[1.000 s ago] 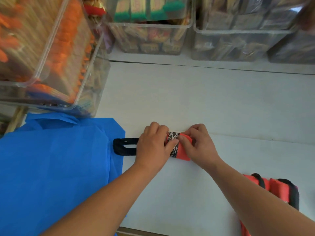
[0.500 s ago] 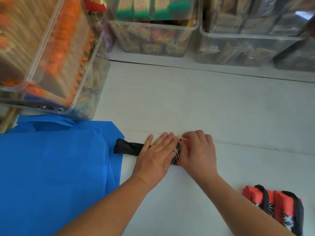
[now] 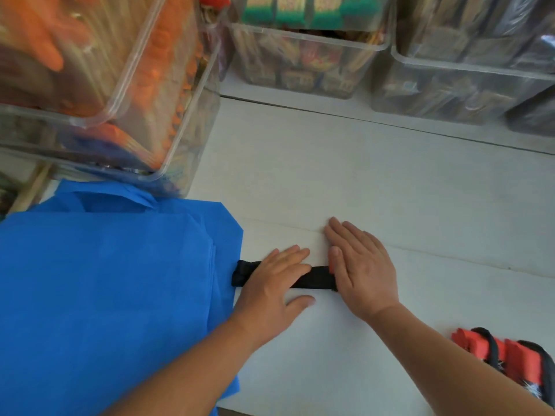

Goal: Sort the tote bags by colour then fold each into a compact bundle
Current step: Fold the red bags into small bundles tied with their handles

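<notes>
Both hands lie flat with straight fingers, pressing down on the tote being folded (image 3: 315,279), which stretches as a narrow dark strip across the white counter (image 3: 375,175). The left hand (image 3: 270,285) covers the strip's left part, thumb spread out toward the near edge. The right hand (image 3: 362,265) presses on the right end, where only a sliver of red cloth peeks out beside the thumb (the rest of that end is hidden under the palm). A black strap end (image 3: 240,273) sticks out past the left hand and touches, or nearly touches, the edge of the blue tote bags (image 3: 105,295). These lie open and flat in a stack at the left, several layers showing along their right edge. At the lower right, well apart from the hands, a finished red bundle (image 3: 504,352) with black straps sits on the counter, partly behind the right forearm. Clear bins (image 3: 315,55) full of packaged goods line the back and the left. The sorting looks done, blue on one side and red on the other. By my reading one red bag is bundled and a second is close to finished, while the whole blue stack is not yet folded, so the task is likely under halfway.
</notes>
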Tool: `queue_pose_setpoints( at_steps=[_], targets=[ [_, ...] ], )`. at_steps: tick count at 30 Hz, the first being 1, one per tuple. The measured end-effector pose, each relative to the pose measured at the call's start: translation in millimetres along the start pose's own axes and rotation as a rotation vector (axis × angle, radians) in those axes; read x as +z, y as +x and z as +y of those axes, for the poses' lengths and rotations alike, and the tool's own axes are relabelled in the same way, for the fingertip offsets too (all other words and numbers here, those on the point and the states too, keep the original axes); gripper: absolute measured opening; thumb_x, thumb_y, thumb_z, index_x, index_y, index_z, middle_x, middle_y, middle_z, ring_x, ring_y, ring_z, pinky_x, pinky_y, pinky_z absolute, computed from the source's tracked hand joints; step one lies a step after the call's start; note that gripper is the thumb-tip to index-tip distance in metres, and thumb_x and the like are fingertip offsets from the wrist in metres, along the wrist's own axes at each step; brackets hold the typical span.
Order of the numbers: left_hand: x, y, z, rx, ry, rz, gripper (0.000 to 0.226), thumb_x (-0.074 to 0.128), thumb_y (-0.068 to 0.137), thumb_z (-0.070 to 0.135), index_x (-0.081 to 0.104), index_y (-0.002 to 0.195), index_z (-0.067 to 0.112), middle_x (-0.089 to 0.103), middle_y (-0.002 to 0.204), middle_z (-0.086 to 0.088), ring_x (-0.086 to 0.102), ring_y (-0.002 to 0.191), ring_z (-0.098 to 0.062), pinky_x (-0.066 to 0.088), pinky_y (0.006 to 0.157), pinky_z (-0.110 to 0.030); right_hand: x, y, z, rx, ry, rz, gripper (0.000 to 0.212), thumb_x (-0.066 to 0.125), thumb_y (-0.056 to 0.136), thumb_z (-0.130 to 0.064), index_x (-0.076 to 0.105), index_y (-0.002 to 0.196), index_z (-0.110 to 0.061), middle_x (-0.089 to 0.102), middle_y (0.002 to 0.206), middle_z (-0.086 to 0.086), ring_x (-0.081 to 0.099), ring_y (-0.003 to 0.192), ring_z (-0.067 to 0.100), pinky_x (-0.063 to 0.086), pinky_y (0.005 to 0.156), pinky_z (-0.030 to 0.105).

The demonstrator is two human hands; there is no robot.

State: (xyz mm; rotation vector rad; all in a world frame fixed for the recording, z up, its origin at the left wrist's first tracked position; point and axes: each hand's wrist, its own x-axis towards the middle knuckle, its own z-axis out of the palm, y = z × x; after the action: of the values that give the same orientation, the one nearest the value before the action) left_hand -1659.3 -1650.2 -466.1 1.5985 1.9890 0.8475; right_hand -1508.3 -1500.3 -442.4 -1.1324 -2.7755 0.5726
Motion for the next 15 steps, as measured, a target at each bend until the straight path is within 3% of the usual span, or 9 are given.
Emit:
queue_pose_setpoints(
  at_steps=[3, 5, 11, 15],
  targets=[
    [12.0, 6.9, 18.9, -0.027, 0.069, 0.075, 0.060, 0.078, 0.080, 0.054, 0.065, 0.131, 0.025, 0.052, 0.146, 0.007, 0.043, 0.140, -0.016, 0.026, 0.124, -0.041, 4.4, -0.3, -0.3, -0.012, -0.043, 0.033, 0.054, 0.022, 0.108, -0.037, 0.051, 0.150, -0.020, 0.042, 0.160, -0.005, 0.038, 0.149, 0.020, 0.026, 0.123, 0.044],
    [18.0, 15.7, 28.1, 0.001, 0.063, 0.089, 0.054, 0.078, 0.081, 0.047, 0.066, 0.128, 0.024, 0.057, 0.135, 0.009, 0.051, 0.127, -0.019, 0.032, 0.119, -0.040, 6.0, -0.9, -1.2, -0.025, -0.054, 0.047, 0.054, 0.023, 0.108, -0.037, 0.052, 0.150, -0.019, 0.042, 0.160, -0.003, 0.038, 0.149, 0.023, 0.025, 0.123, 0.046],
    [2.1, 31.6, 18.8, 0.146, 0.145, 0.013, 0.018, 0.079, 0.083, 0.023, 0.063, 0.087, 0.016, 0.058, 0.088, 0.003, 0.052, 0.082, -0.023, 0.048, 0.085, -0.041, 7.8, -0.6, 0.4, -0.040, -0.028, 0.066, 0.056, 0.022, 0.107, -0.037, 0.054, 0.148, -0.017, 0.045, 0.158, -0.003, 0.037, 0.149, 0.024, 0.026, 0.123, 0.050],
    [-18.9, 21.4, 26.3, 0.131, 0.197, -0.122, 0.025, 0.072, 0.089, 0.021, 0.067, 0.114, 0.024, 0.049, 0.084, 0.007, 0.049, 0.068, -0.019, 0.047, 0.060, -0.037, 6.1, -1.8, 2.1, -0.051, -0.023, 0.034, 0.059, 0.017, 0.108, -0.039, 0.050, 0.151, -0.018, 0.043, 0.159, -0.004, 0.035, 0.150, 0.023, 0.022, 0.124, 0.049]
  ],
)
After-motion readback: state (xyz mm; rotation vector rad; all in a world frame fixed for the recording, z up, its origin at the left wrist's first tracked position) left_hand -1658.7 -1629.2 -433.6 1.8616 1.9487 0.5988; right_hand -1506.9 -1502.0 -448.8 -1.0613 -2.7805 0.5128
